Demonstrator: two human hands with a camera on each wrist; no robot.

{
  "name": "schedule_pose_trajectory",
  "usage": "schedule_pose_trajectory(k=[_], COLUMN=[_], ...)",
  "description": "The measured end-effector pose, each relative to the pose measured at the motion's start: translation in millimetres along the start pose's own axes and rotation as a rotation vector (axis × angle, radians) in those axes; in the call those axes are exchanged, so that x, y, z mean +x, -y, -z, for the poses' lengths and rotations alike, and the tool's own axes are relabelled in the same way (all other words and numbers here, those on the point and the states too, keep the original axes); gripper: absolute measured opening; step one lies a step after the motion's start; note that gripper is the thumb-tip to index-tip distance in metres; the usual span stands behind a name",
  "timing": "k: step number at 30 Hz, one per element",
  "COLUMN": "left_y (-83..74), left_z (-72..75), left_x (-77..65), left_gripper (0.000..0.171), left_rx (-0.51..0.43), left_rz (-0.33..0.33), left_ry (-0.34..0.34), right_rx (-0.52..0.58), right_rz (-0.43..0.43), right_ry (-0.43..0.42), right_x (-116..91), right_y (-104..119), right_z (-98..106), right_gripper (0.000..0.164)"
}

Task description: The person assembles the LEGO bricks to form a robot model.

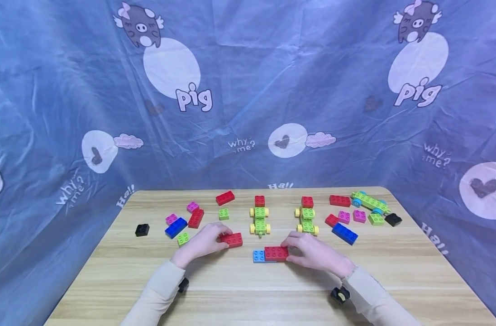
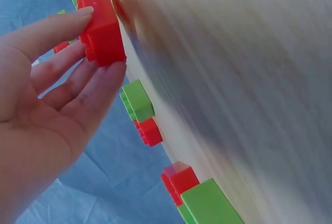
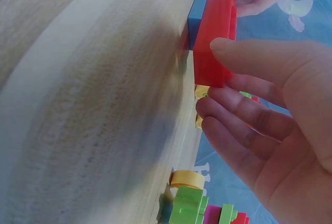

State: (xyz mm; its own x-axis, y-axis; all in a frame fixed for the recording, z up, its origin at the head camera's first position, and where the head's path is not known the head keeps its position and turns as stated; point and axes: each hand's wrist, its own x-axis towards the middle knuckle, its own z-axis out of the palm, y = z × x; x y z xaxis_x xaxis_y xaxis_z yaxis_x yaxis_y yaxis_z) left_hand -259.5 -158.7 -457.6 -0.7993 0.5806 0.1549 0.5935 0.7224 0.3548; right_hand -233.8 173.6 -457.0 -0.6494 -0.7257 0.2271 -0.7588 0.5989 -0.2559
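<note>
Thumb and fingers of my left hand pinch a red building brick by its left end, close over the table left of centre. The left wrist view shows this red brick with the thumb on one side and fingertips at its edge. My right hand grips another long red brick at its right end. That brick sits over the right part of a light blue brick, whose left studs stay uncovered. In the right wrist view the red brick overhangs the blue one.
Two green wheeled cars with yellow wheels stand behind the hands, a red brick beyond each. Left lie a black brick and a blue brick; right, another blue brick and a green car base.
</note>
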Motion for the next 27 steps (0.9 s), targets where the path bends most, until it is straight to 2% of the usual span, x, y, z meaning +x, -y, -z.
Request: schedule_pose_trajectory(k=[11,18,27], left_y=[-16.1,-27.4,-34.8], left_z=[-0.1,-4.5,-13.3], left_x=[0.5,0.3,1.5], left_gripper=[0.033,0.034,0.034], left_rx=[-0.136,-0.159,-0.197], left_rz=[-0.015,-0.05,-0.058], left_ry=[0.06,0.059,0.055], right_rx=[-0.006,-0.005,-0.01], right_rz=[-0.034,-0.038,-0.028], right_ry=[0.029,0.032,0.02], right_x=[0,1,0], right_y=[1,2,3], right_z=[0,1,1], right_gripper=[0.028,0.027,0.027])
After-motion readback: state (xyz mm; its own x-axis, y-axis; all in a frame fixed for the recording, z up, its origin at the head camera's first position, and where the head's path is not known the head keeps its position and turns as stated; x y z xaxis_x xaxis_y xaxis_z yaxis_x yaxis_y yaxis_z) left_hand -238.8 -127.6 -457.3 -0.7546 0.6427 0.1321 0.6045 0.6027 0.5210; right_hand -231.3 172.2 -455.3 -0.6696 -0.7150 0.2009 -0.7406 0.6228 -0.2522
